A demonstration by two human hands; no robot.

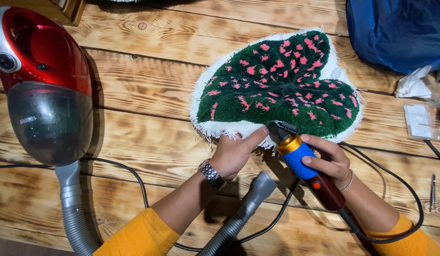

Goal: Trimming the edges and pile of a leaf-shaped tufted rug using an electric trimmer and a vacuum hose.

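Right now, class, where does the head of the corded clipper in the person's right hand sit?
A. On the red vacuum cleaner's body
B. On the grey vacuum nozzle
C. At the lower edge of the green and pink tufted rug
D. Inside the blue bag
C: the right hand holds the clipper with its head against the white fringed lower edge of the tufted rug, which the left hand pinches beside it.

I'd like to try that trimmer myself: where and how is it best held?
By the blue ribbed sleeve of the trimmer, coming from its right side as the right hand does. The sleeve is round and grippy, and sits just behind the cutting head, clear of the blades and the cord.
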